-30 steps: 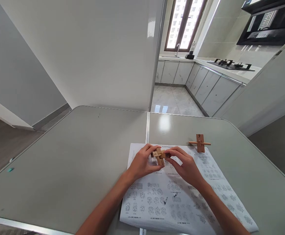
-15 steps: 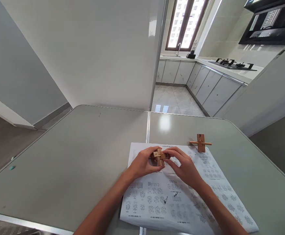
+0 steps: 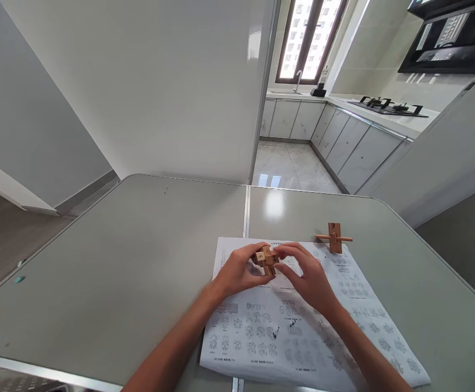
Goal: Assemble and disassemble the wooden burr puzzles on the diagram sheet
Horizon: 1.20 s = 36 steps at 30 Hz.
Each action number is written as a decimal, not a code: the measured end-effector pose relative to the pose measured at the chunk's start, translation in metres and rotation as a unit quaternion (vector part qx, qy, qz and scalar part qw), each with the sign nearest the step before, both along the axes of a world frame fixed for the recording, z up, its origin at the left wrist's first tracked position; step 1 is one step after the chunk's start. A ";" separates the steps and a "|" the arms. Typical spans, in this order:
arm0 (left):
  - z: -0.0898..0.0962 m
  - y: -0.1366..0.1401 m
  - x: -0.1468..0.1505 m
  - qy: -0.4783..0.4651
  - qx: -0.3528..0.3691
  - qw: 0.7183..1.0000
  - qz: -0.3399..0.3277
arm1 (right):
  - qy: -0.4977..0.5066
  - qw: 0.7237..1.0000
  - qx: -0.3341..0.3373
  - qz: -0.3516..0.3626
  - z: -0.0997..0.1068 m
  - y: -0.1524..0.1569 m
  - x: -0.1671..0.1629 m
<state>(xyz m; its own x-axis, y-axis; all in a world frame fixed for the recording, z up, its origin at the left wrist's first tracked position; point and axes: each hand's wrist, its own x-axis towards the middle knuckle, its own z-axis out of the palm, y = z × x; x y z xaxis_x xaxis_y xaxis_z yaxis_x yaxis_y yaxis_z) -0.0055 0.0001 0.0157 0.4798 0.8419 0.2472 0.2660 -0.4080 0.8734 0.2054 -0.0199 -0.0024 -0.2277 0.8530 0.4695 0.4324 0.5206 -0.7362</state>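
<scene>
A small wooden interlocking burr puzzle [image 3: 268, 258], with dark numbers marked on its pieces, is held just above the printed paper sheet [image 3: 257, 348]. My left hand [image 3: 240, 270] is closed around its left side, thumb below and fingers above. At its right end, the thumb and fingers of my right hand [image 3: 306, 272] pinch a numbered piece. Part of the puzzle is hidden by my fingers. Beyond my right hand, another small wooden assembly [image 3: 335, 239], a flat numbered piece crossed by a thin rod, rests at the sheet's upper edge.
The sheet bears diagrams and lies on a grey table [image 3: 98, 283] with a metal seam down its middle. A small teal bit [image 3: 19, 279] lies near the left edge. Past the far edge stand a white wall panel [image 3: 172, 92] and a kitchen counter [image 3: 376, 118].
The numbered piece at the puzzle's right end now sits closer in against the other pieces. My right fingers have shifted slightly and spread a little, while my left hand keeps its hold.
</scene>
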 end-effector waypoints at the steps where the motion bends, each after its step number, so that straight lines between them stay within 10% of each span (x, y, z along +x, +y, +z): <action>1: 0.000 0.001 -0.001 -0.007 -0.003 1.000 0.003 | 0.004 1.000 -0.010 -0.016 -0.001 0.001 0.000; 10: -0.007 0.003 -0.002 -0.049 -0.032 0.998 -0.028 | 0.044 0.991 -0.116 0.042 -0.004 0.005 -0.002; 16: -0.006 0.002 -0.003 -0.031 -0.022 0.999 -0.029 | 0.148 0.938 -0.294 0.108 -0.006 0.006 -0.001; 24: -0.015 0.011 -0.005 -0.050 -0.078 0.995 0.043 | 0.420 0.790 -0.440 0.078 -0.010 0.011 -0.002; 36: -0.016 0.013 -0.003 -0.016 -0.091 0.989 0.119 | 0.744 0.544 -0.388 -0.015 -0.028 0.030 0.020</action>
<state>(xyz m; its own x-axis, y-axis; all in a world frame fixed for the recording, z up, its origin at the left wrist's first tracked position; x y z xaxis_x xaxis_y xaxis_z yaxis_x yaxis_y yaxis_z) -0.0086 0.0134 -0.0001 0.2577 0.9618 0.0925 0.3059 -0.1720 0.9364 0.2249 0.0100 -0.0307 -0.0683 0.9189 -0.3886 -0.9430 -0.1866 -0.2754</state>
